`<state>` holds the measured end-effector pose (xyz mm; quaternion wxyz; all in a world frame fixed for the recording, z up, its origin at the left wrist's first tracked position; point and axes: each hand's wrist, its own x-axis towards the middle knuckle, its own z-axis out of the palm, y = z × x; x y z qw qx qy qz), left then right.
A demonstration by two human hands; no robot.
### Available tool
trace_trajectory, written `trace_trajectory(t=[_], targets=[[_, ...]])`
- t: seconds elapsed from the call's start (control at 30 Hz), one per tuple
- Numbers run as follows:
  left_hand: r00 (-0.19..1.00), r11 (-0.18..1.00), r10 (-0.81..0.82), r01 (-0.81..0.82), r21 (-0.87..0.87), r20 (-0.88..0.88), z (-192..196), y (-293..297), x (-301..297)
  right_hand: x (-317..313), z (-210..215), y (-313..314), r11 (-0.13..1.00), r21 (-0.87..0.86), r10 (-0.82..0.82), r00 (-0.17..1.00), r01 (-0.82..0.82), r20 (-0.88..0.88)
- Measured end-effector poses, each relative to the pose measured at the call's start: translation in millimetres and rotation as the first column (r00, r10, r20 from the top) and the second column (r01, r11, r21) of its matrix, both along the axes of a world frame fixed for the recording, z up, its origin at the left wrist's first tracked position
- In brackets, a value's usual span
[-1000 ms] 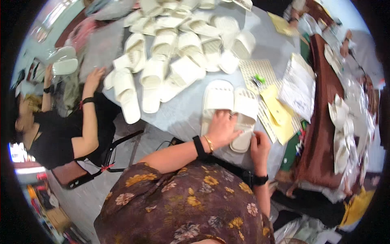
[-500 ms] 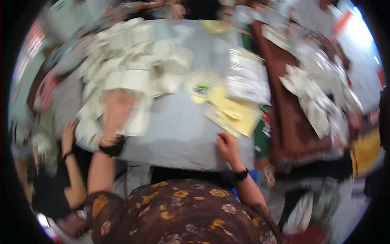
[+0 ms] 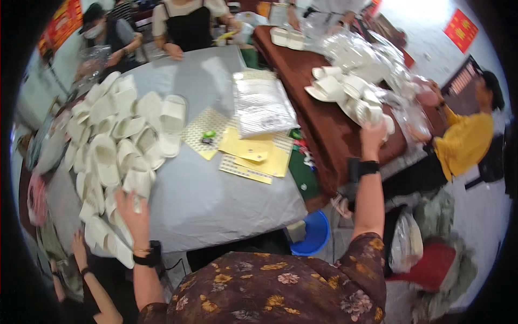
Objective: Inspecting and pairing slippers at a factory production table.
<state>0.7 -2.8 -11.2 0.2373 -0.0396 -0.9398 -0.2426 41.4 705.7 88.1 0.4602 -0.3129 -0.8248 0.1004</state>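
Note:
White slippers lie in a loose pile on the left part of the grey-covered table. My left hand is at the pile's near right side, fingers spread and touching the slippers there. I cannot see a firm grip. My right hand reaches far right over the brown-covered table, its fingers closed on the near end of a white slipper. That slipper lies in a smaller heap of white slippers, and the hand partly hides it.
Yellow sticker sheets and a stack in clear plastic lie mid-table. Clear plastic bags cover the brown table's far side. A blue bin stands below the table edge. A person in yellow works at right; other people sit around.
My right hand has swung from the grey table to the slippers on the brown table. My left hand has come nearer to me along the pile. The whole view has turned to the right.

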Motion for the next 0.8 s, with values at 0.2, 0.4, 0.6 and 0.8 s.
trace_trajectory(t=[0.2,0.4,0.6,0.8], targets=[[0.998,0.995,-0.058,0.056,0.082,0.026,3,56,52,7,-36,139,0.966,-0.163,-0.188,0.977,0.202,0.097],[0.985,0.980,-0.134,0.116,0.159,0.109,2,73,68,-10,3,114,0.842,-0.449,0.303,0.951,-0.301,-0.068],[0.947,0.939,-0.304,0.279,0.201,0.107,16,96,57,-3,77,70,0.532,-0.418,0.387,0.651,-0.736,-0.654],[0.831,0.788,-0.522,0.382,0.483,0.195,41,120,64,23,129,-112,0.193,-0.236,0.388,0.295,-0.952,-0.873]])
